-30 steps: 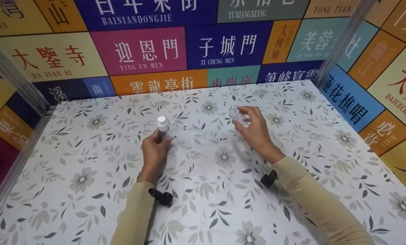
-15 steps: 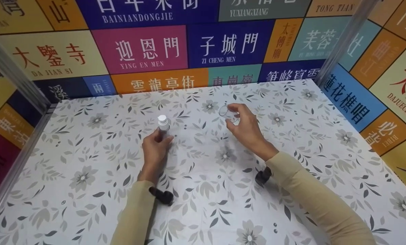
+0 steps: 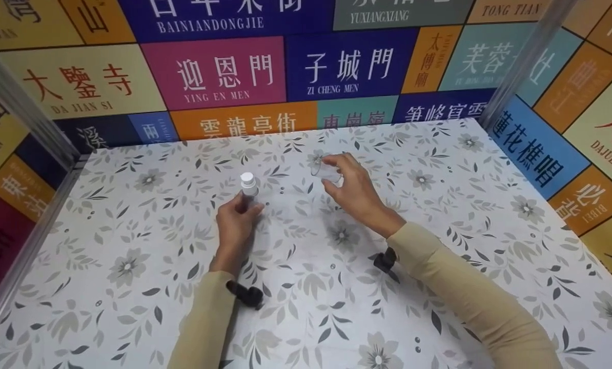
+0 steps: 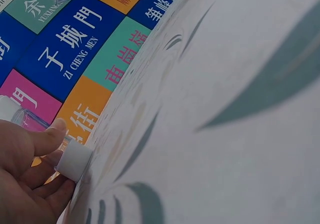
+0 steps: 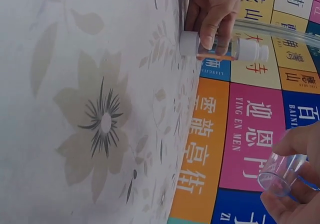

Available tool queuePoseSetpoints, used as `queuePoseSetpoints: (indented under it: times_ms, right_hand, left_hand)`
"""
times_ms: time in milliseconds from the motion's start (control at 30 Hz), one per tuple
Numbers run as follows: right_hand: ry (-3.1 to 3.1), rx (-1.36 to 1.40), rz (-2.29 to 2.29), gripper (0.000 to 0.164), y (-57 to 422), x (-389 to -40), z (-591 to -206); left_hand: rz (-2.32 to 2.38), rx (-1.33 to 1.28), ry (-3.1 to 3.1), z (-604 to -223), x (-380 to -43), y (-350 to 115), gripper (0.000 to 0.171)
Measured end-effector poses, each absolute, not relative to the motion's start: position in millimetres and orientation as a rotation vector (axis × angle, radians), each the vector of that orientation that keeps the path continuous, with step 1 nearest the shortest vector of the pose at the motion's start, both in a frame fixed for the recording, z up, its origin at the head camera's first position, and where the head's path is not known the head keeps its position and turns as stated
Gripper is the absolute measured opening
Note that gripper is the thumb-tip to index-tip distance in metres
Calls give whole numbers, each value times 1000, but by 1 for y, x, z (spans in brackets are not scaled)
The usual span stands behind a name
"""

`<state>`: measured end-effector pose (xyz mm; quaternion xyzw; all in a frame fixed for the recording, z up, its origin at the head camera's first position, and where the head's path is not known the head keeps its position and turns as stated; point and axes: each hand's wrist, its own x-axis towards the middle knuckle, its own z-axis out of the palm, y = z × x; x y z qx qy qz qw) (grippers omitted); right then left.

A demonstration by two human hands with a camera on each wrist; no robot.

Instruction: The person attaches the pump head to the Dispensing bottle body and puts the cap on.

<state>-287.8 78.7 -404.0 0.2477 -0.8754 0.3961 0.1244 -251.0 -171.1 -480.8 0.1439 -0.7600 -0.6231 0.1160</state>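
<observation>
My left hand (image 3: pixel 236 223) grips a small clear bottle (image 3: pixel 248 184) with a white stepped top. It stands upright on the table, and its white base (image 4: pixel 74 160) shows at the tabletop in the left wrist view. To the right and raised off the table, my right hand (image 3: pixel 354 190) pinches a clear, cup-like cap (image 5: pixel 275 180) between thumb and fingers. The cap is tilted, its round open rim facing left toward the bottle. A gap separates cap and bottle. Part of the bottle's body is hidden behind the left hand's fingers.
A white tablecloth (image 3: pixel 285 246) with grey flowers and leaves covers the table. Behind it rises a panel (image 3: pixel 213 72) of coloured blocks with writing. Metal posts (image 3: pixel 526 61) stand at the back corners. A black wrist camera (image 3: pixel 247 294) sits at each cuff.
My right hand has moved left with the clear cap, closer to the bottle, and the cap has tilted so its rim faces more to the left. My left hand and the bottle stay in place.
</observation>
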Motion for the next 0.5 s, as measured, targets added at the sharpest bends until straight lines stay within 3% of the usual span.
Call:
queuePoseSetpoints:
  times_ms: [500]
  right_hand:
    - [-2562,860,1148,42,59,-303,-396]
  left_hand:
    - [-1785,386,-2223,-482,-251,-171,56]
